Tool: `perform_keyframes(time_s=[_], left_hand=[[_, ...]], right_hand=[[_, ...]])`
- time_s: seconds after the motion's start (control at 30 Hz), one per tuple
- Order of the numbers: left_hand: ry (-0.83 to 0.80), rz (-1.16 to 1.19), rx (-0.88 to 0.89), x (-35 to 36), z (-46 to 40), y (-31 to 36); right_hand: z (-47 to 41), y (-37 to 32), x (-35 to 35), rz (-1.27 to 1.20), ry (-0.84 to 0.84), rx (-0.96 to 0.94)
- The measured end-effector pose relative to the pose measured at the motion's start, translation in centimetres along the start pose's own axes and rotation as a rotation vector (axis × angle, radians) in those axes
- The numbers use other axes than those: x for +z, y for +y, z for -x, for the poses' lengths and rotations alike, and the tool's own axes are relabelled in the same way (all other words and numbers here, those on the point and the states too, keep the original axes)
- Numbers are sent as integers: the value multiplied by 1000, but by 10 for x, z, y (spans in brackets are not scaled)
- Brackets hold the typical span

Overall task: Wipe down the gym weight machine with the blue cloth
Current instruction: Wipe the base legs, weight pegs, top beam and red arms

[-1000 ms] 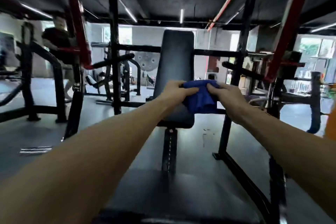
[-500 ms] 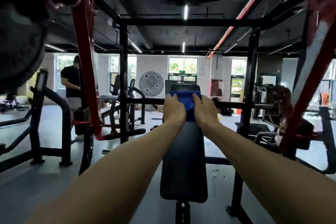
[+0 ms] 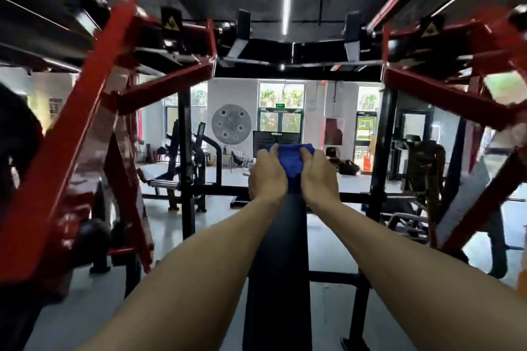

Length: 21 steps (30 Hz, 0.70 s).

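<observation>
While my fingers curl over the top edge of the blue cloth (image 3: 290, 161), my left hand (image 3: 268, 177) and right hand (image 3: 318, 177) hold it side by side, pressed against the upper end of the black back pad (image 3: 278, 265). My bare forearms stretch straight out along the pad. Red lever arms (image 3: 85, 111) of the weight machine slant down on both sides, beneath a black crossbar (image 3: 296, 51).

black bench pad (image 3: 278, 265) | blue cloth (image 3: 291, 161) lying at top end
</observation>
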State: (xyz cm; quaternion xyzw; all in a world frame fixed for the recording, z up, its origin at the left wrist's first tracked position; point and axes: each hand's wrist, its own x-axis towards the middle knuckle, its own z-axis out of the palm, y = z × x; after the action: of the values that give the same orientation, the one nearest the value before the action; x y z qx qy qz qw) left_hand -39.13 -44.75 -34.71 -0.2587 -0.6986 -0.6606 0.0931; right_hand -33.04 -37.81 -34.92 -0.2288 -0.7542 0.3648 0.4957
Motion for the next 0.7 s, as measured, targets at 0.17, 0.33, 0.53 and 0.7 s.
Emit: perform_keyframes(time_s=[0.17,0.33,0.53,0.7], left_hand=[[4,-3,3,-20,-29,75],[10,139,5,-39,-39,146],[55,309,59,-75,-7,222],[7,368,233,-107,41,251]], right_hand=[[-40,-73,-24,1,-9,29],[-65,-144,-57,-144,-7,21],[-52,-222,-122,-267,-98,-145],[-14,-244,-169,-238,-149,-305]])
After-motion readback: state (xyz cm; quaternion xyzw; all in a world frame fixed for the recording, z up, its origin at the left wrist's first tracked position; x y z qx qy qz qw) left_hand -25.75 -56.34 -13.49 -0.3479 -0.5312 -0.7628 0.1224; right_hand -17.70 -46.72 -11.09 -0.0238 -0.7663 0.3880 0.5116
